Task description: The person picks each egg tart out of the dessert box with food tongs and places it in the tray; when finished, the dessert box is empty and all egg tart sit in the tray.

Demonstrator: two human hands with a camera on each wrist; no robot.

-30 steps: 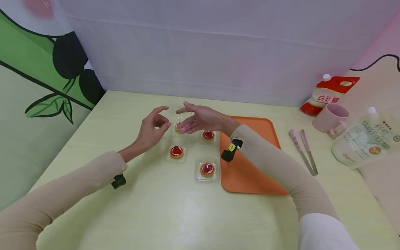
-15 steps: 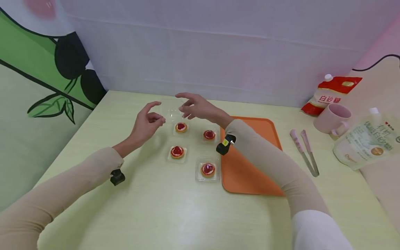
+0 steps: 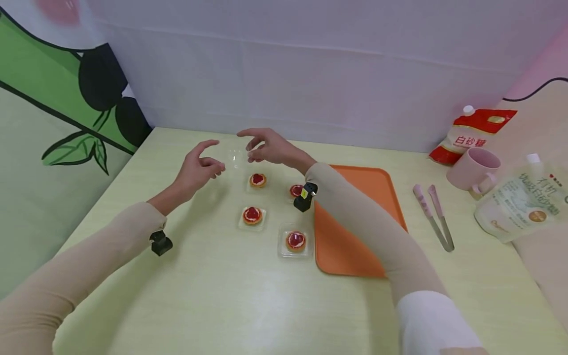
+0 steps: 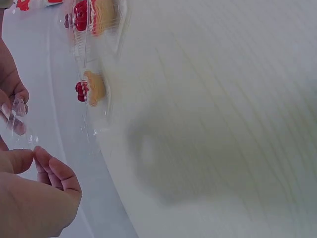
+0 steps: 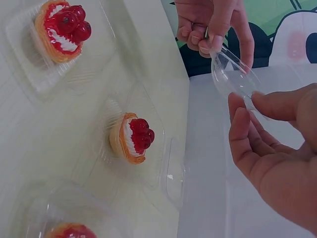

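Observation:
My left hand [image 3: 194,167] and right hand [image 3: 272,148] are raised past the far tarts, facing each other. Between them is a clear, curved plastic piece [image 5: 233,74], like a lid. Its near edge is pinched by the right thumb and fingers [image 5: 270,106], and the opposite edge by the left. In the left wrist view the same clear plastic [image 4: 20,116] spans both hands' fingertips. Below, a red-topped tart [image 3: 258,180] sits in an open clear box; in the right wrist view a clear flap [image 5: 174,173] stretches beside that tart.
Other tarts in clear boxes stand nearer, one [image 3: 252,215] left, one [image 3: 296,241] at the front, one [image 3: 296,191] partly behind the right wrist. An orange tray [image 3: 350,246] lies to their right. Further right are tongs [image 3: 437,219], a pink mug [image 3: 472,168] and two bags [image 3: 519,207].
Both hands have moved left and slightly farther away, carrying the clear plastic piece with them. The farthest tart, earlier partly covered by the right hand, now shows fully. The tarts have stayed put.

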